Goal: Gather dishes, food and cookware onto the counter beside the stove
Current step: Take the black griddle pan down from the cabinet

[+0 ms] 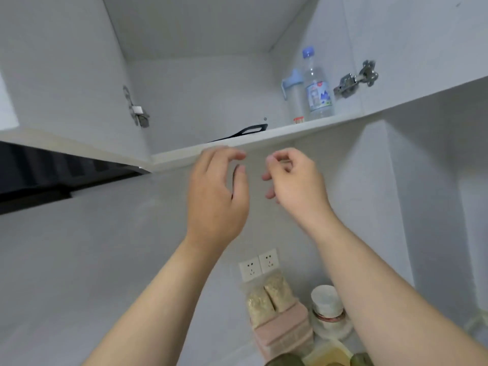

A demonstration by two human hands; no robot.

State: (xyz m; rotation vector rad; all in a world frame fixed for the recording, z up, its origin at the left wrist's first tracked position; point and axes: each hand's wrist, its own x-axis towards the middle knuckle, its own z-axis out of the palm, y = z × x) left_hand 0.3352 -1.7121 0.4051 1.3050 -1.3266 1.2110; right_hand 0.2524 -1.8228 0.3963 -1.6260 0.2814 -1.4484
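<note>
The black handle [245, 132] sticks up over the front lip of the cabinet shelf [317, 126], at 12 o'clock from my hands. I take it for a pan or a board, but the lip hides its body. My left hand [216, 196] is raised just under that lip, fingers spread in a loose curve and gripping nothing I can make out. My right hand [293, 180], beside it at 3 o'clock, has its fingers loosely curled, thumb near forefinger, also empty.

I judge this as the reach for cookware, not yet in contact. The next move calls for lifting both hands over the lip and closing on the handle.

At 2 o'clock on the shelf stand a water bottle [317, 85] and a blue-lidded cup [293, 91]. Far below at 6 o'clock are grain packets [266, 294] and a white-lidded jar [326, 302]. The range hood [39, 175] is at 9 o'clock.
</note>
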